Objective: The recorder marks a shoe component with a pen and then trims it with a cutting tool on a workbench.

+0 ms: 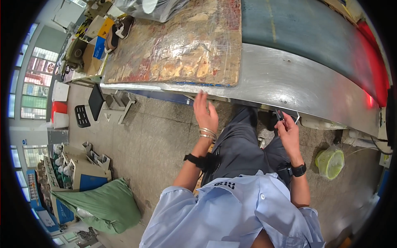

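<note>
My left hand (205, 115) is just in front of the workbench edge, near the corner of a worn, paint-stained board (178, 49). Its fingers are stretched out and nothing is in them. My right hand (288, 134) is closed around a small tool with a dark, narrow tip (279, 115) and a silvery part by the fingers. Most of the tool is hidden, so its exact kind cannot be made out. That hand is below the front edge of the metal bench strip (285, 76), apart from it.
A dark green conveyor belt (302, 29) runs beyond the metal strip. Brown shoes (117, 33) and a clear plastic bag (155, 8) are on the far left. A yellow-green lined bin (330, 162) stands on the floor at right, a green sack (105, 206) and machine (84, 165) at left.
</note>
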A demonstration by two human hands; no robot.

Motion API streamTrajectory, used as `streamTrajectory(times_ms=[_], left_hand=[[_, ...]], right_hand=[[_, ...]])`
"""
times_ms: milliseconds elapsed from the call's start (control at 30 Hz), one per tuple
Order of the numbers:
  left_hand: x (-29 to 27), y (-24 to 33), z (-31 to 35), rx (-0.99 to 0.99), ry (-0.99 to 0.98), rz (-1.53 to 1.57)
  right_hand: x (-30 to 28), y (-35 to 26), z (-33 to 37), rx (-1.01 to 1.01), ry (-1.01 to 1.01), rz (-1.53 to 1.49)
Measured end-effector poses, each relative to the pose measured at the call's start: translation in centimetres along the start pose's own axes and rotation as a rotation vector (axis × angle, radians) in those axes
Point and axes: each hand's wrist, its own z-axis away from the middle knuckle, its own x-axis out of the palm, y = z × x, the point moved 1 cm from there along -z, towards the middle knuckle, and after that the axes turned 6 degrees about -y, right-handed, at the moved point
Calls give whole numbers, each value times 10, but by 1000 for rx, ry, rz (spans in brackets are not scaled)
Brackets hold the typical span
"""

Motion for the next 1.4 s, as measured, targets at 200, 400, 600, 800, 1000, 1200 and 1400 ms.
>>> streamTrajectory(times_ms=[200, 400, 600, 800, 1000, 1200, 1400], left_hand=[[-5, -38, -16, -20, -65, -392], [-13, -14, -7, 172, -311, -368], [-28, -24, -14, 174, -286, -131], [-40, -63, -35, -104, -195, -504], [-29, -39, -27, 102, -236, -417], [-49, -62, -38, -40, -83, 226], [-66, -110, -64, -815, -123, 746]], right_hand=[[20, -14, -13, -96, -86, 127], [71, -51, -39, -249, -255, 365], [81, -37, -37, -178, -319, 303], [69, -26, -34, -91, -293, 245], [72, -22, -34, -96, -313, 265], [63, -29, -26, -20, -311, 271], [44, -25, -21, 18, -252, 239]])
